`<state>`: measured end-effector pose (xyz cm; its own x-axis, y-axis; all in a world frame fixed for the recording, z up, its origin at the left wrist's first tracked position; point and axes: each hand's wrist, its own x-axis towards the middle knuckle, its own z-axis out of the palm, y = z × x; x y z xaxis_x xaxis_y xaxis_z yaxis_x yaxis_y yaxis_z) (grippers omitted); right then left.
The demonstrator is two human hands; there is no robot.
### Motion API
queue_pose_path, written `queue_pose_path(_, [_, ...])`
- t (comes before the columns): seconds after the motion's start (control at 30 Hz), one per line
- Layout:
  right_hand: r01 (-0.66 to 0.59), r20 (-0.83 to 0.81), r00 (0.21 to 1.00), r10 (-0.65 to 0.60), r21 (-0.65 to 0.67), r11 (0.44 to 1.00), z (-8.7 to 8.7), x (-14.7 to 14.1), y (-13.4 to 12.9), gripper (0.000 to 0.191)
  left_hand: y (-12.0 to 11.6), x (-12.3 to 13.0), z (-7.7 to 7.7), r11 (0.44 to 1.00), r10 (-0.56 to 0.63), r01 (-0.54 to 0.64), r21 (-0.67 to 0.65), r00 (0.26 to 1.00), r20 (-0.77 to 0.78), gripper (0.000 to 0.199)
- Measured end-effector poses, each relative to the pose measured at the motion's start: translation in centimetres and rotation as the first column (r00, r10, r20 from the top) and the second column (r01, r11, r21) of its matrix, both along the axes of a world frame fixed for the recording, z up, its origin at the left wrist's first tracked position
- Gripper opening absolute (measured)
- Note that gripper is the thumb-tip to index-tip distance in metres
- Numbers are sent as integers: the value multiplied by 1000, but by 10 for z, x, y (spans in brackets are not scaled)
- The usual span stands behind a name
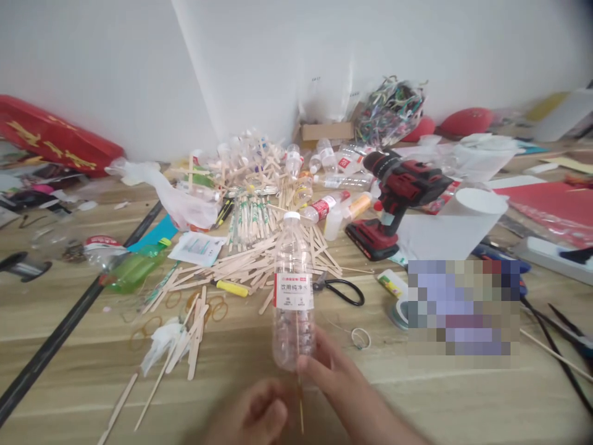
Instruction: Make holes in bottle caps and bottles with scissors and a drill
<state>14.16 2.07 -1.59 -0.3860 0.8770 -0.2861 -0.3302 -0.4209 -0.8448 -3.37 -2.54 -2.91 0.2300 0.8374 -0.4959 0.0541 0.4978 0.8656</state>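
Note:
A clear plastic water bottle (291, 253) with a white cap and a red-and-white label stands out in the middle, upright with its cap up. My right hand (336, 374) grips it near its base, thumb in front. A thin wooden skewer (301, 411) runs along the lower bottle under that thumb, its tip sticking out below; whether it is inside or outside the bottle I cannot tell. My left hand (259, 408), somewhat blurred, is just left of the skewer with fingers curled closed. I see nothing in it, and it appears apart from the bottle.
Loose craft sticks (250, 262) spread behind the bottle, with a yellow-handled tool (232, 288) and black-handled scissors (345, 292). A red cordless drill (398, 191) stands to the right. Left lie a green bottle (139, 266), rubber bands (217, 307) and crumpled white plastic (162, 346).

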Motion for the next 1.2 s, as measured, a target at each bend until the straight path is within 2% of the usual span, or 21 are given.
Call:
queue_pose_path(0.07, [-36, -43, 998, 37, 14, 999, 3, 3, -3, 55, 8, -15, 10, 983, 157, -139, 122, 975, -155, 47])
queue_pose_path(0.1, [-64, -73, 995, 66, 18, 998, 4, 4, -5, 57, 14, -21, 15, 965, 236, -211, 156, 958, -166, 43])
queue_pose_path(0.17, [-113, -123, 986, 116, 35, 993, 4, 2, -8, 61, 31, -25, 27, 936, 315, -313, 162, 949, 18, 48])
queue_pose_path(0.2, [-136, -135, 981, 141, 46, 990, 3, 1, -9, 62, 41, -24, 33, 941, 278, -305, 144, 943, 184, 55])
queue_pose_path(0.27, [-183, -137, 972, 190, 61, 981, 0, -4, -12, 62, 63, -18, 42, 959, 177, -259, 116, 867, 466, 56])
queue_pose_path(0.37, [-268, -116, 954, 276, 76, 960, -3, -7, -11, 59, 90, -8, 46, 983, 73, -154, 104, 835, 545, 63])
queue_pose_path(0.43, [-329, -49, 940, 337, 118, 937, -2, -5, -7, 57, 97, -4, 44, 994, 23, -87, 66, 757, 653, 60])
queue_pose_path(0.5, [-372, 139, 927, 350, 193, 908, 1, 2, 0, 51, 98, -3, 42, 996, 13, -71, 53, 712, 702, 57])
queue_pose_path(0.53, [-343, 262, 923, 282, 225, 912, 3, 7, 5, 49, 96, -2, 41, 995, 14, -80, 61, 713, 701, 57])
queue_pose_path(0.6, [-183, 473, 881, 20, 303, 935, 7, 17, 14, 47, 92, -2, 40, 992, 12, -96, 87, 736, 677, 58])
queue_pose_path(0.63, [-93, 523, 845, -109, 344, 934, 9, 21, 19, 49, 90, -1, 39, 989, 9, -103, 102, 747, 664, 58])
queue_pose_path(0.67, [-37, 536, 823, -187, 378, 925, 11, 23, 23, 52, 88, 0, 39, 988, 5, -106, 113, 754, 656, 56])
queue_pose_path(0.7, [-23, 522, 828, -205, 397, 918, 13, 23, 27, 55, 87, 1, 39, 987, 3, -109, 121, 757, 654, 55])
queue_pose_path(0.8, [-105, 375, 925, -62, 409, 906, 14, 15, 36, 60, 83, 6, 37, 984, 9, -123, 128, 756, 655, 52])
queue_pose_path(0.87, [-129, 301, 954, -1, 411, 903, 10, 9, 40, 50, 80, 9, 38, 981, 22, -143, 135, 760, 649, 54])
queue_pose_path(0.93, [-135, 306, 952, 2, 416, 899, 4, 10, 41, 39, 78, 11, 42, 975, 43, -173, 142, 766, 642, 56])
queue_pose_path(1.07, [-132, 379, 925, -32, 397, 908, -7, 26, 42, 48, 76, 12, 50, 958, 81, -243, 155, 745, 663, 57])
queue_pose_path(1.2, [-181, 427, 904, 19, 342, 922, -13, 35, 46, 50, 74, 12, 49, 939, 59, -277, 202, 711, 701, 58])
